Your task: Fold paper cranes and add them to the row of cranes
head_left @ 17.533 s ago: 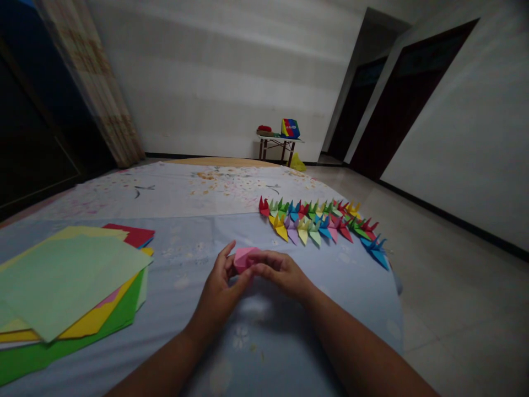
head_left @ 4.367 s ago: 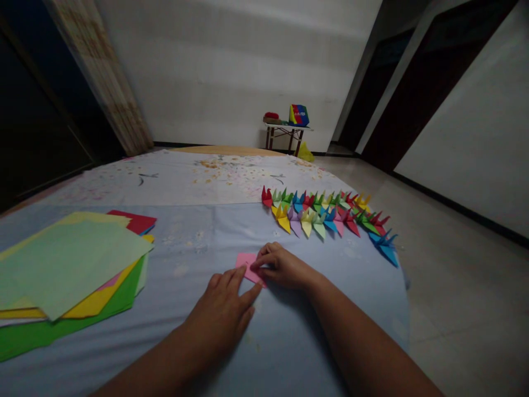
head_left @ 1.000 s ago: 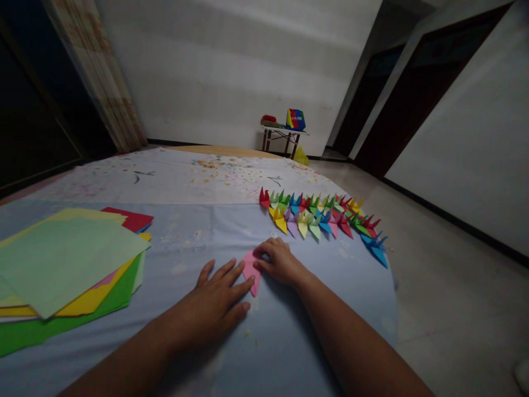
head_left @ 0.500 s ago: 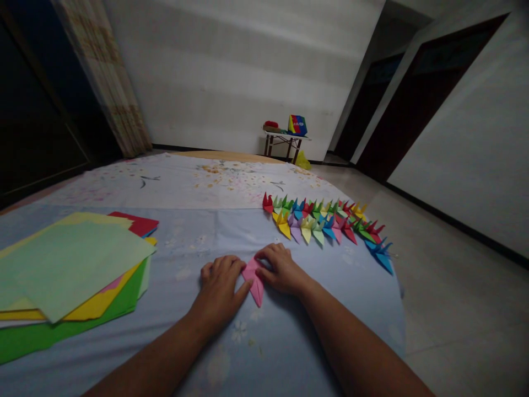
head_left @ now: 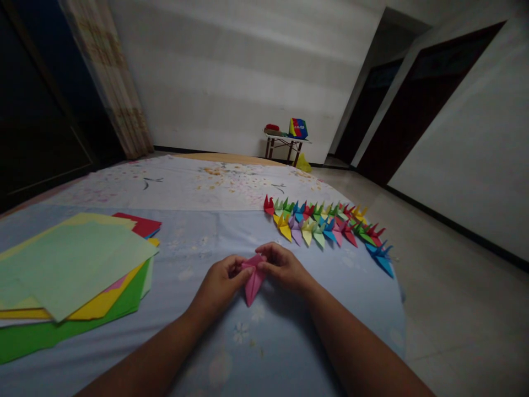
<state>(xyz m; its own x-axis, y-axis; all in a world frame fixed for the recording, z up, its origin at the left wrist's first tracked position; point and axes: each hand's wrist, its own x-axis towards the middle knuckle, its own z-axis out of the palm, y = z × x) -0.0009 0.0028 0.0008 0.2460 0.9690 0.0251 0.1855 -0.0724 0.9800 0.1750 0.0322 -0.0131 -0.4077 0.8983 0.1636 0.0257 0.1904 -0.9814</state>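
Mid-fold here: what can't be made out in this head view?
Pink paper piece: top end hidden under the fingertips of left hand and right hand, head view.
Stack of coloured sheets: cut off by the left edge; lower sheets covered by the top green one.
Colourful box on the far small table: print too small.

No legible txt; box point(head_left: 298, 128) label blurred.

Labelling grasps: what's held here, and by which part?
The pink folded paper piece is pinched at its wider far end by both the left hand and the right hand. Its pointed near end sticks out free.
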